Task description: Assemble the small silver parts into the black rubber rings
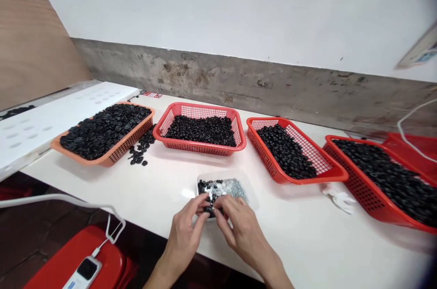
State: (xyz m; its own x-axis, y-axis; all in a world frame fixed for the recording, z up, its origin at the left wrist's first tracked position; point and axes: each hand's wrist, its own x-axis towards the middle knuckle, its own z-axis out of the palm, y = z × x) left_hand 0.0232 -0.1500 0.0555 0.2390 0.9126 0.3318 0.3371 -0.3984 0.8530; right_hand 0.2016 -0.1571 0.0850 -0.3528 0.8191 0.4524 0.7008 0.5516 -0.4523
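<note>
Along the near side of the white tabletop [164, 184], two bare hands are working over a shallow translucent tray [251, 196], which is sitting in front of the middle red basket [198, 147]. The left hand [185, 229] is pinching a small black piece [207, 209] between its thumb and fingers [200, 200], just above the tray's near edge. The right hand [243, 226] is reaching in from the other side, its fingers bunching together next to that piece; whether they are gripping anything, I cannot tell. Inside the tray, black parts [205, 185] are lying toward the left and fine silvery bits [235, 186] toward the right.

Behind the tray, four baskets are standing in a spread row, each holding a heap of black parts: an orange basket [128, 142] at the left, the middle red one, a slanting red basket [266, 158] and a far-right red basket [362, 191]. Loose black pieces [138, 158] are lying beside the orange basket, and a crumpled white scrap [340, 198] is resting between the two right-hand baskets. Below the tabletop, a white device [83, 273] with a cable is lying on a red stool [107, 259].
</note>
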